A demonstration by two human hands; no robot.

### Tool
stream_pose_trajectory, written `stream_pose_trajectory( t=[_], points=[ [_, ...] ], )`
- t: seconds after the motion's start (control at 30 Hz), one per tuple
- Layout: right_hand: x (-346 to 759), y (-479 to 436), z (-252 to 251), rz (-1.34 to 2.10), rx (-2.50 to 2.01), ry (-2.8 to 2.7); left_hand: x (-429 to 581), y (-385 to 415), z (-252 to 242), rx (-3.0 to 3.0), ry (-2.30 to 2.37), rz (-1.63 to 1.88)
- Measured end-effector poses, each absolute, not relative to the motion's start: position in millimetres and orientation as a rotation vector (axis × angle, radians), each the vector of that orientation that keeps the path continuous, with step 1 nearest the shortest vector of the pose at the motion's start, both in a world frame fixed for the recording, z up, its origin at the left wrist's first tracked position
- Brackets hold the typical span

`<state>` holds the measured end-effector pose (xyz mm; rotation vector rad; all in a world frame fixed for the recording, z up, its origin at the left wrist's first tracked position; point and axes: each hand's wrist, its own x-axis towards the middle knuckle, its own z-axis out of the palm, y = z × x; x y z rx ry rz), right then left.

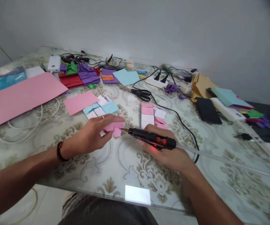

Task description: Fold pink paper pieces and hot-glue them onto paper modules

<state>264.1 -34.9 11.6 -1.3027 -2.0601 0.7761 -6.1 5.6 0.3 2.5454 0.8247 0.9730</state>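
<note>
My right hand (167, 147) is wrapped around a black hot glue gun (151, 137) with a lit red light. A long translucent glue stick (202, 153) runs out of its back. The gun's nozzle tip touches or nearly touches a small pink folded paper (117, 127). My left hand (95, 132) steadies that paper against the table, index finger along its far edge and thumb at its near side; part of it is hidden under the fingers. Just beyond lie a light blue and white folded paper piece (109, 107) and a pink and white one (147, 115).
Black-handled scissors (141, 93) lie near a white power strip (156, 82). The gun's black cord (178, 117) curves across the right. Pink sheets (29, 95) and a white cable (40, 120) spread left. A black phone (208, 110) rests right. Purple folded papers (88, 76) stand behind.
</note>
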Motion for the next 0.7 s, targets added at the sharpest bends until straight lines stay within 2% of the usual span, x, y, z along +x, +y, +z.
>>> stream_pose_trajectory(
  t=[0.7],
  points=[
    [250.5, -41.9, 2.6, 0.754, -1.308, -2.089, -4.7, 3.7, 1.5, 2.591, 0.739, 0.908]
  ],
)
